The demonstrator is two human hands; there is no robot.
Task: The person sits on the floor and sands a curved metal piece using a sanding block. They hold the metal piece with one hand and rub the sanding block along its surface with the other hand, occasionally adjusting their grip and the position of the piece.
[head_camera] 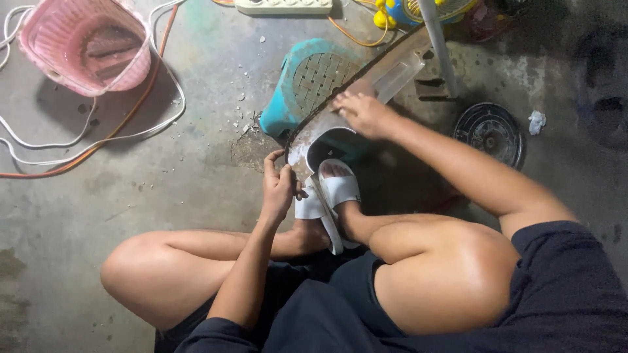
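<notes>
I sit on a concrete floor with my knees bent and white slide sandals [337, 189] on my feet. A long, dirty curved metal panel [366, 88] slopes from the upper right down to my feet, resting over a teal plastic stool [307, 78]. My left hand [278, 186] pinches the panel's lower end near the sandals. Higher up, my right hand [363, 114] lies flat on the panel's surface, fingers spread and pressing down.
A pink plastic basket [85, 46] stands at the upper left, with white and orange cables [118, 134] looping around it. A power strip [282, 6] lies at the top. A round black fan grille [490, 134] and a grey pole [438, 42] are at the right.
</notes>
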